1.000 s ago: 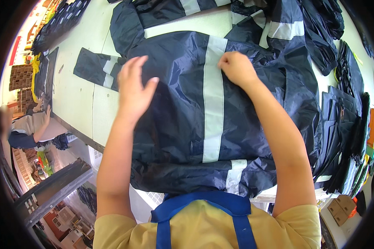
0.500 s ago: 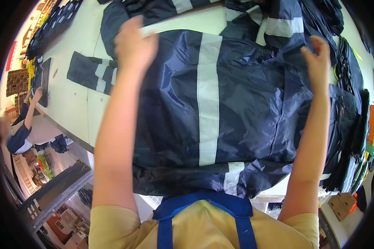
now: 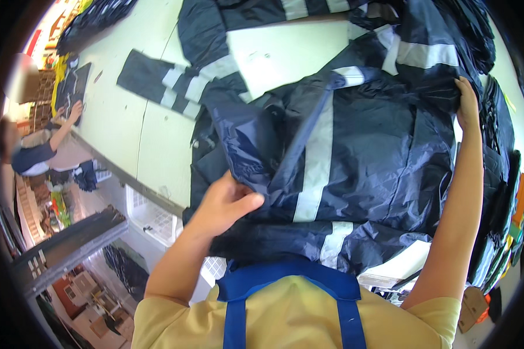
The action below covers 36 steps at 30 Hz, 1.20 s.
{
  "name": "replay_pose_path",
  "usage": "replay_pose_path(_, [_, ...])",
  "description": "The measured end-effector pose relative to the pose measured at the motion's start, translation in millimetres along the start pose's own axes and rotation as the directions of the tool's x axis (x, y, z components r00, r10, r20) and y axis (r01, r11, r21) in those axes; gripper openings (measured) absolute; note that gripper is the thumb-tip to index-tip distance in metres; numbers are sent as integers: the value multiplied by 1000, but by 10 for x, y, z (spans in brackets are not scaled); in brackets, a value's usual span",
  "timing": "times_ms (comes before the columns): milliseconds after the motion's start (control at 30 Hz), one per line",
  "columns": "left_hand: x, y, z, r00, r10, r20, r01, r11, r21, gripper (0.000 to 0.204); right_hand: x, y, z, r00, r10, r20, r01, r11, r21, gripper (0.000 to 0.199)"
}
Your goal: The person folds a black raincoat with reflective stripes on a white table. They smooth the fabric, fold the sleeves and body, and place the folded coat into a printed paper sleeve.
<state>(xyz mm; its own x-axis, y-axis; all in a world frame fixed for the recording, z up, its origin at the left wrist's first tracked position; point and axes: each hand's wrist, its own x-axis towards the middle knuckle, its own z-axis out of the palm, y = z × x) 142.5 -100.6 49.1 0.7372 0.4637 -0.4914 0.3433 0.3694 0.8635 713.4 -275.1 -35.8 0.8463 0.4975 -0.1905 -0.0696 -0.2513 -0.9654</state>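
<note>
A dark navy rain jacket (image 3: 372, 151) lies spread and wrinkled before me, with a wide light-grey reflective stripe (image 3: 315, 168) across its body. My left hand (image 3: 230, 200) is at the jacket's near left part, fingers closed on a fold of cloth and thumb on the near side. The gripped cloth is pulled toward me, so the left part stands up in a raised crease. My right hand (image 3: 467, 104) has its fingers curled over bunched fabric at the jacket's far right. Its fingertips are partly hidden by the cloth.
A striped navy sleeve (image 3: 151, 81) lies on the white table (image 3: 113, 128) at the left, beside more striped garments (image 3: 256, 14) at the far side. Stacked dark garments (image 3: 498, 139) line the right edge. Another person's hand (image 3: 74, 111) works at the far left.
My left hand has come down from the far left toward me, drawing the jacket cloth into a fold. My right hand has moved slightly right and nearer, closing on the fabric.
</note>
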Motion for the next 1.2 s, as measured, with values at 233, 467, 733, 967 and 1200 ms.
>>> replay_pose_path(233, [16, -191, 69, 978, -90, -189, 46, 973, -225, 37, -115, -297, 116, 997, 70, 35, -67, 995, -78, 30])
replay_pose_path(467, [186, 1073, -1325, 901, 257, -350, -346, 912, -221, 36, 113, -449, -886, 839, -412, -356, 393, 911, -127, 32])
replay_pose_path(733, [1447, 904, -1641, 696, 567, -440, 98, 532, 841, 82, -834, -507, 298, 671, -714, -198, 275, 488, -829, 48])
replay_pose_path(967, [-555, -800, -1090, 793, 500, -348, 34, 534, 845, 63, -4214, 607, 851, 805, -358, 472, 584, 343, -736, 59])
replay_pose_path(1200, [-984, -1490, -664, 927, 351, 129, -156, 49, 987, 51, -4503, 1130, 1008, 915, -89, 393, 399, 77, -913, 65])
